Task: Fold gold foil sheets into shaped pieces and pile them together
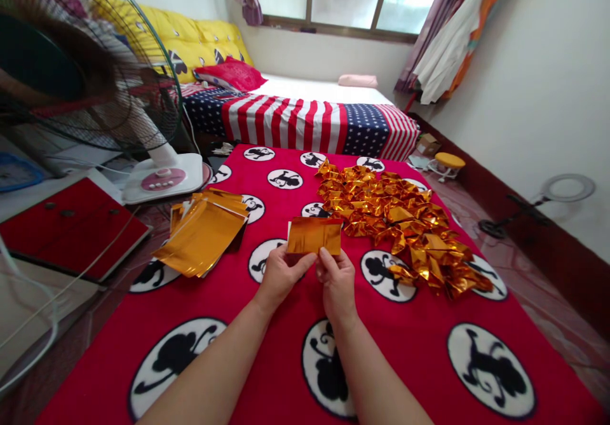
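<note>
Between my two hands is a sheet of gold foil paper (312, 234), folded into a flat rectangle with a bit of white edge showing at its left. My left hand (282, 274) grips its lower left corner, the thumb lying along the bottom edge. At the lower right, my right hand (337, 279) pinches the same sheet with the thumb on its front. A stack of flat gold foil sheets (204, 231) lies to the left on the red cloth. Off to the right spreads a pile of folded gold foil pieces (395, 215).
The table wears a red cloth (267, 361) with monkey figures in white circles. A fan (164, 174) stands on the left beside a red-fronted cabinet (71, 218). Behind the table is a bed (295, 120). A ring-light stand (519, 212) and yellow stool (449, 160) are at right.
</note>
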The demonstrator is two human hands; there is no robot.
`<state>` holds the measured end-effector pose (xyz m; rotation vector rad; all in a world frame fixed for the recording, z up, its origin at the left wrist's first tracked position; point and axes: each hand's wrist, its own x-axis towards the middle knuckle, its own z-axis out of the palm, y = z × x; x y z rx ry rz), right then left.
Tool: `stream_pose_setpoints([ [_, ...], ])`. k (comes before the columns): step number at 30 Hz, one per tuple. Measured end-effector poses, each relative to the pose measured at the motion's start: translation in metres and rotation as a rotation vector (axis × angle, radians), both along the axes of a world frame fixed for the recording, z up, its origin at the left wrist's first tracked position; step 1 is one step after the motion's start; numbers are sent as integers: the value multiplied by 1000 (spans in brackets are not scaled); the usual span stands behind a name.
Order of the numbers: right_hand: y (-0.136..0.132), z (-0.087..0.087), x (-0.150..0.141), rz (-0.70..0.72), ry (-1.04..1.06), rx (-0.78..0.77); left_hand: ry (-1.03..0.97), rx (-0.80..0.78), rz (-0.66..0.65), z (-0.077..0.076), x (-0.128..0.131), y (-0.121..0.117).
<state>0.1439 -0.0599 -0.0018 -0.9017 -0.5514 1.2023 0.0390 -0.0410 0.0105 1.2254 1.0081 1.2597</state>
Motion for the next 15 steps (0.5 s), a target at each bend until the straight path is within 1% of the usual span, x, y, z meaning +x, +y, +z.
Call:
stream_pose_setpoints([
  [2, -1, 0, -1, 16, -14, 7, 1, -1, -17, 0, 2, -1],
  [5, -2, 0, 0, 43, -49, 20, 60, -17, 42, -5, 0, 0],
  [8, -2, 0, 5, 11, -64, 26, 73, -5, 84, -13, -7, 6],
  [10, -1, 0, 9, -27, -58, 19, 32, 4, 121, -16, -13, 11],
  [13, -1, -1, 13, -35, -75, 24, -108, -8, 188, -16, -20, 16],
  [15, -2, -1, 14, -18, -129, 52, -197, -13, 164, -13, -22, 18],
])
